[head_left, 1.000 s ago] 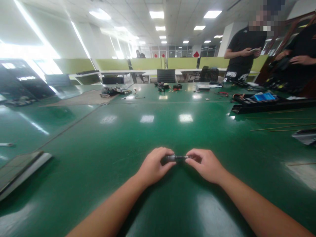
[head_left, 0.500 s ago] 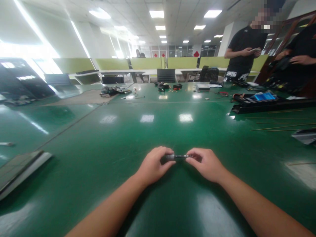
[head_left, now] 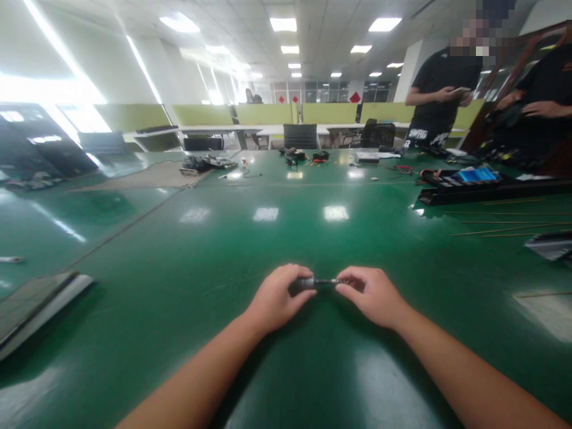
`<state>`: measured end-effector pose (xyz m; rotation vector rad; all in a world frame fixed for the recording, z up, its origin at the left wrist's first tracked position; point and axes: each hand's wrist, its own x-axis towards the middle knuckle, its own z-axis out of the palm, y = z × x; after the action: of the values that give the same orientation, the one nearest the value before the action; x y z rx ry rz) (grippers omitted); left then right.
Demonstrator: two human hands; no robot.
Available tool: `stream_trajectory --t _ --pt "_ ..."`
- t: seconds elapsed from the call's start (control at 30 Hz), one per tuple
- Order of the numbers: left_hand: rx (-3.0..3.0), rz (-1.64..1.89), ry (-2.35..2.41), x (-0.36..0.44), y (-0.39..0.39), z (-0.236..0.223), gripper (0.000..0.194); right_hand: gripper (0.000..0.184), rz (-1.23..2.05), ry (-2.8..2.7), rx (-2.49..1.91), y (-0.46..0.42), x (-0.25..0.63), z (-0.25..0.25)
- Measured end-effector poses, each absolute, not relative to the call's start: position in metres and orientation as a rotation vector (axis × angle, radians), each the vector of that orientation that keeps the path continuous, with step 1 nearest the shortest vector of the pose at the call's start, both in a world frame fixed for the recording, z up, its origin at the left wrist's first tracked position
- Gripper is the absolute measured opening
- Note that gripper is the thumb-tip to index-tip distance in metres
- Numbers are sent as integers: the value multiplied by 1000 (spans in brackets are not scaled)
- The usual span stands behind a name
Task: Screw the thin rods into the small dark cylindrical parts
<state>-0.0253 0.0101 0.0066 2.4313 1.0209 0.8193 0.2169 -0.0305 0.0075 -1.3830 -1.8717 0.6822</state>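
Just above the table, my left hand [head_left: 279, 298] pinches the thicker grey end of a slim pen-like stick [head_left: 325, 281] between thumb and fingers. From the other side, my right hand [head_left: 370, 298] has its thumb and fingertips closed on the stick's thin dark end. The stick lies level, running left to right, with a short stretch of dark shaft showing in the gap. Both tips are covered by my fingers, and its exact kind cannot be made out.
The green table [head_left: 179, 333] spreads all around. A flat panel or box [head_left: 40, 310] lies at left. Thin rods [head_left: 513, 223] and a black tray [head_left: 482, 189] with a blue item are at right. Small electronic parts [head_left: 205, 162] sit farther back. Two people [head_left: 440, 89] stand at the far right.
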Motion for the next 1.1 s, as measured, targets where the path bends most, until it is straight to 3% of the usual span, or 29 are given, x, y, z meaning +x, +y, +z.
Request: stream_trajectory --t 0.5,0.6,0.7,0.87,1.1 --pt "2353 960 1117 -26 12 11 22 11 656 -1887 -1377 -31 218 9" --pt "2292 1029 1213 -26 14 13 31 12 690 -1864 -1383 -31 218 8" --pt "2131 1083 1331 -27 19 13 44 12 743 -1854 -1375 -30 216 6" --pt "1692 1082 1365 -41 26 15 46 13 774 -1856 -1357 -29 214 3" --pt "1223 1339 1391 -104 3 43 47 14 794 -1854 -1319 -26 213 1"
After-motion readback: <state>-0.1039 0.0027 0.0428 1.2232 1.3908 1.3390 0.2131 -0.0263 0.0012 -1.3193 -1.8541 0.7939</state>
